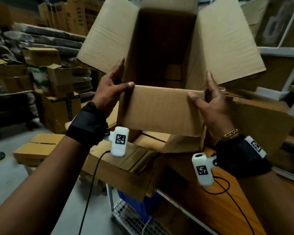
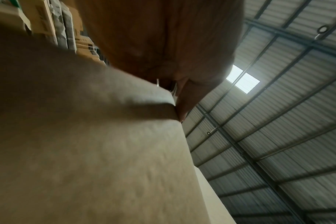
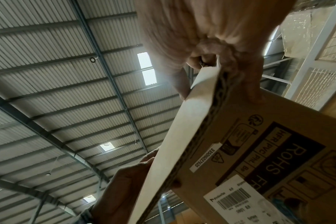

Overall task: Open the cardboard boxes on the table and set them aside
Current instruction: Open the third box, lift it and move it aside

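Fingers of the left hand (image 1: 109,92) and right hand (image 1: 212,102) pinch the near flap (image 1: 159,109) of the open cardboard box (image 1: 163,48); flattened boxes (image 1: 126,160) lie below on the table (image 1: 215,206), stacked cartons (image 1: 41,72) far left.

plain brown cardboard box (image 1: 159,106), black-and-white checkered wrist tags (image 1: 120,139).

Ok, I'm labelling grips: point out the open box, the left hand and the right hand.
open box (image 1: 159,109): head view, near flap.
left hand (image 1: 109,94): head view, back of hand.
right hand (image 1: 212,106): head view, back of hand.
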The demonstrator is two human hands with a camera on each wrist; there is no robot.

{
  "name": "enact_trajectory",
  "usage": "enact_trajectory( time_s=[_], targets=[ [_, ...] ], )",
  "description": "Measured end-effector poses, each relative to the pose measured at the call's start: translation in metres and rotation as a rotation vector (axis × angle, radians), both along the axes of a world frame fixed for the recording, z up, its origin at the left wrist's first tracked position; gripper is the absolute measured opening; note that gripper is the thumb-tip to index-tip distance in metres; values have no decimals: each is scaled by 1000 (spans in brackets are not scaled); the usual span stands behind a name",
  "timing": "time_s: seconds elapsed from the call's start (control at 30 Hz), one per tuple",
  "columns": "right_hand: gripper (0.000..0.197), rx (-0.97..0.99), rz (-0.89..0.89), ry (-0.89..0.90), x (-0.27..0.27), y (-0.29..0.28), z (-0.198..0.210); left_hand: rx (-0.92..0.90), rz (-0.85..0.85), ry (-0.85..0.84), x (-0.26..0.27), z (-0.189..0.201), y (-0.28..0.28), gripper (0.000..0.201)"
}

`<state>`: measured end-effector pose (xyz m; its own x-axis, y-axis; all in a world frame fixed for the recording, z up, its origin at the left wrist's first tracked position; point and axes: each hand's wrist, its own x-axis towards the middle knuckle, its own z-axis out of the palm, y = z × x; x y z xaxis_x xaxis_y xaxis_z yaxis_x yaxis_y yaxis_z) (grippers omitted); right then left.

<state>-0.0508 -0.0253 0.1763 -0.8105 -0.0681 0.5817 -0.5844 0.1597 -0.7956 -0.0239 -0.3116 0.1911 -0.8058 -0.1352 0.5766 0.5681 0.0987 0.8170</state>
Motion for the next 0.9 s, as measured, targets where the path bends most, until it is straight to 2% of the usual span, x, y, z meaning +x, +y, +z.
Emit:
enact_trajectory(
  time_s=[0.27,0.47,0.57,0.67,0.73,0.77,0.83,0.9],
  targets=[
    [85,-45,-165,-147,-33,-67,-30,-17,-111,-129,-87,-19,-64,78],
    [83,-66,-207,-250,-52,-105,-43,-27,-110,-274,-123,-31,-95,75],
    [83,-34,-219,-352,-59,-115,-58,-67,-145,-402,-135,-45,-105,74],
    [74,115,-241,-478,-61,-121,-81,-193,-169,-595,-137,-79,-102,61],
    [67,298,-246,-611,-59,-121,-100,-305,-224,-709,-135,-106,-99,38],
    [70,406,-246,-666,-59,-120,-109,-355,-233,-736,-134,-116,-100,36],
    [79,593,-274,-685,-59,-117,-124,-401,-213,-737,-131,-125,-103,46],
    [81,643,-312,-677,-59,-117,-126,-414,-226,-726,-130,-126,-103,58]
  ],
)
